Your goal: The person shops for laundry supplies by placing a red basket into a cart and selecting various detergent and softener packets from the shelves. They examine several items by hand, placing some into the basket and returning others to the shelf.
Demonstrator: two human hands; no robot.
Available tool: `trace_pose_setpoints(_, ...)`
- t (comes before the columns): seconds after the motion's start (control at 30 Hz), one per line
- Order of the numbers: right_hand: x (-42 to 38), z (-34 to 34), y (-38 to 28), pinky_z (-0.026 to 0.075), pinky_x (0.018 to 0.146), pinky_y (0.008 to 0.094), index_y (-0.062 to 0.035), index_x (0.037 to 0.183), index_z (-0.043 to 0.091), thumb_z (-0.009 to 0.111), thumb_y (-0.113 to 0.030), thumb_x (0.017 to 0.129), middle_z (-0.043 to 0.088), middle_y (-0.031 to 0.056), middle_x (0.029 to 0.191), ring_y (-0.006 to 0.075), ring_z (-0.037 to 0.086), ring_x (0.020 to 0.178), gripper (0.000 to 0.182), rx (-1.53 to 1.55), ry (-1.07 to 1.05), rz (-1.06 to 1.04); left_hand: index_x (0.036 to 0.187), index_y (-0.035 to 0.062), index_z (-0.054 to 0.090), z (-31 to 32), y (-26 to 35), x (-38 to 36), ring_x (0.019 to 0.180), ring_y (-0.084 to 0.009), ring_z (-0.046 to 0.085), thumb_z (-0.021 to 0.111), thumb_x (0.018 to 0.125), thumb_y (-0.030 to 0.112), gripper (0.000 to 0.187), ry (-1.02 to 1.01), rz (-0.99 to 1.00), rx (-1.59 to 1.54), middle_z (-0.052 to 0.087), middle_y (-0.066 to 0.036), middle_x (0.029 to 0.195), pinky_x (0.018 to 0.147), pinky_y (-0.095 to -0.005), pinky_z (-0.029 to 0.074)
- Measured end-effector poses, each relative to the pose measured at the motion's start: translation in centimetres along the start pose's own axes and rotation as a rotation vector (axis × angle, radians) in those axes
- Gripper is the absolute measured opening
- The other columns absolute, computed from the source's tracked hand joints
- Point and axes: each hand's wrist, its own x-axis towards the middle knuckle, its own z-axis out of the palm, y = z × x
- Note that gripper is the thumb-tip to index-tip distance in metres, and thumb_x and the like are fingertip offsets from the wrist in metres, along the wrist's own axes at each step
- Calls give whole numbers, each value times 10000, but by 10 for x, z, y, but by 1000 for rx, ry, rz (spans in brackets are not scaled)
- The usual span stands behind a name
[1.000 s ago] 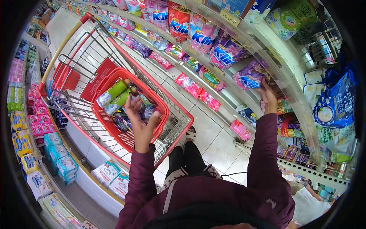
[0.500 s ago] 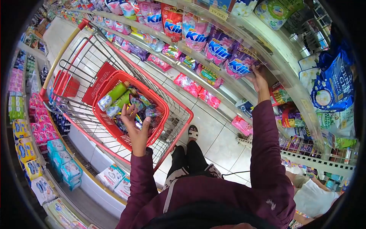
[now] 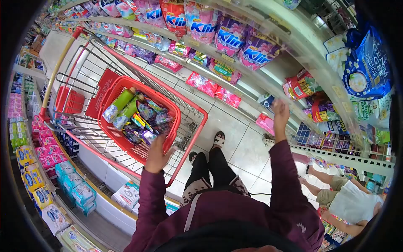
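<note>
My left hand [image 3: 157, 156] hovers at the near side of a red shopping basket [image 3: 178, 122], blurred, its thumb apart from the fingers and nothing in it. Inside the basket lie two green bottles [image 3: 119, 104] and several shiny purple and dark packets [image 3: 152, 112]. The basket sits in a metal shopping cart [image 3: 201, 122] with a red rim. My right hand [image 3: 280, 115] is raised in front of the lower shelves, near a pink pack [image 3: 265, 123]; motion smears its fingers. Above it stand purple So Klin pouches [image 3: 259, 51], apart from the hand.
Detergent pouches [image 3: 201, 23] line the shelves ahead. A large blue bag [image 3: 364, 69] stands at the right. On the left, a curved shelf holds teal packs [image 3: 74, 183] and yellow packs [image 3: 33, 178]. Another person in a white shirt [image 3: 350, 201] is at the lower right.
My right hand has come away from the purple pouch on the shelf and moved down towards me. My left hand has drawn back from over the basket to its near side.
</note>
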Motion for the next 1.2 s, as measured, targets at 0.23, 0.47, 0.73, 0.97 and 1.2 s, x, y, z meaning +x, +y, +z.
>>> trace_pose_setpoints(0.23,122,36,-18,404,836,296,22,1137,425,532,-62,791,547,161,1063,213,534,976,371,-115,84,-285,1113,-30,422,42,65,-20,874,-392,511,652,722,236,526,-85,-109,-116,528,-224,961,730,-400,430)
trace_pose_setpoints(0.47,269,21,109,389,830,299,-58,1148,459,591,-113,707,544,128,1066,268,519,976,463,-579,124,-341,1124,-13,434,49,71,-20,830,-366,525,638,729,234,508,-20,-165,100,539,-197,916,689,-406,429)
trace_pose_setpoints(0.73,221,-4,55,382,852,325,-107,1169,429,468,-122,785,472,83,1142,205,425,1066,386,-275,129,-226,1071,-18,462,50,76,-14,836,-356,558,672,701,207,481,-64,-295,45,571,-188,946,706,-389,450)
trace_pose_setpoints(0.97,214,-9,22,419,743,357,-131,1166,412,469,-99,783,529,74,1038,197,493,910,389,111,470,296,1071,-19,461,53,71,-17,846,-352,564,698,673,207,515,-21,-317,14,578,-196,930,715,-387,452)
trace_pose_setpoints(1.2,279,30,-2,410,716,352,-110,1104,429,485,-105,783,519,84,977,200,488,869,326,3,401,120,1068,-26,459,54,70,-14,826,-349,575,722,647,216,552,-34,-353,-13,583,-198,917,697,-374,461)
